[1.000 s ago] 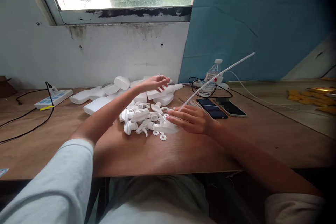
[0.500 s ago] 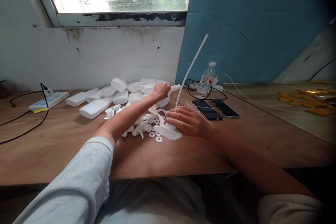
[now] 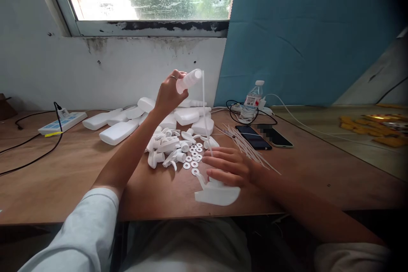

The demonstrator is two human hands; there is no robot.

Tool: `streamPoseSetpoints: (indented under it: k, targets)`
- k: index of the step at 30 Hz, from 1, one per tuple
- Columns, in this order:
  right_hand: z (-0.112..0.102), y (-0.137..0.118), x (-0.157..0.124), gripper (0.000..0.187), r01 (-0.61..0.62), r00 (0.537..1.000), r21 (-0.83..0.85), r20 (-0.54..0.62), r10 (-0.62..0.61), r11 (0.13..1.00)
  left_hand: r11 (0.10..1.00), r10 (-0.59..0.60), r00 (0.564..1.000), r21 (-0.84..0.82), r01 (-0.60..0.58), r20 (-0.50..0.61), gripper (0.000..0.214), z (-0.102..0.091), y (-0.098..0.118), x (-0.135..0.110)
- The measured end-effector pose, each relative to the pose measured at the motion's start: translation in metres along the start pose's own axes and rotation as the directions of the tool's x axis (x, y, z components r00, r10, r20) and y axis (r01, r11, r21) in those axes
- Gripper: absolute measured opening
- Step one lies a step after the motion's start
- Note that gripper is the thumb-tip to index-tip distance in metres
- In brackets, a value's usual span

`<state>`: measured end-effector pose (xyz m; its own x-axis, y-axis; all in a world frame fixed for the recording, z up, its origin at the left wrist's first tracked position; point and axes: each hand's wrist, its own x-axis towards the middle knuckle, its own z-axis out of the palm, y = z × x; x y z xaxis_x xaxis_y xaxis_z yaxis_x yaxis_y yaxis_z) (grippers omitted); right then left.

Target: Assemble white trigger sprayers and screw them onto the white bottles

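Raised in front of the wall, my left hand (image 3: 170, 91) is closed around a white plastic bottle (image 3: 189, 80), its neck pointing up and right. My right hand (image 3: 228, 165) grips a white trigger sprayer head (image 3: 218, 193) near the table's front, its body hanging below the fingers. From the sprayer head a thin white dip tube (image 3: 205, 110) rises, its top end beside the bottle's neck; whether they touch I cannot tell. Between the arms lie a heap of trigger sprayer heads (image 3: 165, 146) and several white ring washers (image 3: 194, 164).
White bottles (image 3: 117, 131) lie in a pile along the wall. Loose dip tubes (image 3: 251, 148) lie beside two phones (image 3: 253, 137). A clear water bottle (image 3: 251, 102) stands among cables at the back. A power strip (image 3: 63, 122) sits on the left.
My left hand has come up from the bottle pile with a bottle in it. My right hand has moved nearer with the sprayer head, and the tube now stands closer to upright.
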<state>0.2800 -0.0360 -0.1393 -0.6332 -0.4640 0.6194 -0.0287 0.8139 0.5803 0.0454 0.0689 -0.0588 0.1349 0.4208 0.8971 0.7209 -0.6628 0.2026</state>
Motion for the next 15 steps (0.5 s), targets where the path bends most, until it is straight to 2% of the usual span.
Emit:
streamPoseSetpoints:
  k: [5,11,13,15]
  targets:
    - [0.003,-0.003,0.001,0.014,-0.006,1.000,0.088,0.024,0.004,0.996,0.995,0.058,0.998,0.085,-0.059,0.004,0.034,-0.003,-0.010,-0.002]
    - [0.006,-0.005,0.001,0.022,-0.033,0.999,0.139,0.006,0.032,0.990,0.991,0.094,0.995,0.095,-0.089,-0.041,0.036,-0.003,-0.021,-0.003]
    - [0.005,-0.011,-0.002,0.026,-0.125,0.992,0.183,0.022,0.123,0.975,0.989,0.108,0.993,0.107,-0.104,-0.038,0.037,-0.004,-0.022,-0.003]
    - [0.000,-0.018,-0.004,0.031,-0.279,0.960,0.264,0.053,0.274,0.923,0.984,0.129,0.991,0.124,-0.125,-0.023,0.038,-0.007,-0.022,-0.003]
